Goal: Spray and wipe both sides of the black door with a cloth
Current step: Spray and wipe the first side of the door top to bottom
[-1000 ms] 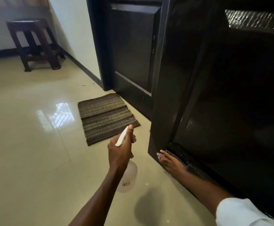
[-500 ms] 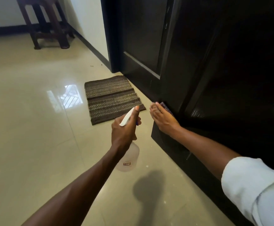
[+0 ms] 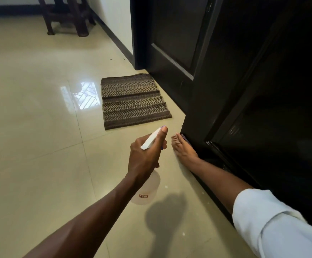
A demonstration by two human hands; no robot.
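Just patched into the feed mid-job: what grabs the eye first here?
The glossy black door filling the right side, with the right hand pressing a dark cloth flat against its bottom corner. Centre frame, the left hand grips a translucent spray bottle held above the shiny cream floor. A brown striped mat lies just beyond, by the doorway.

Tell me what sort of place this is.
Probably a home's hallway or entrance: glossy tiled floor, a woven doormat before a black door, and a wooden stool by the wall.
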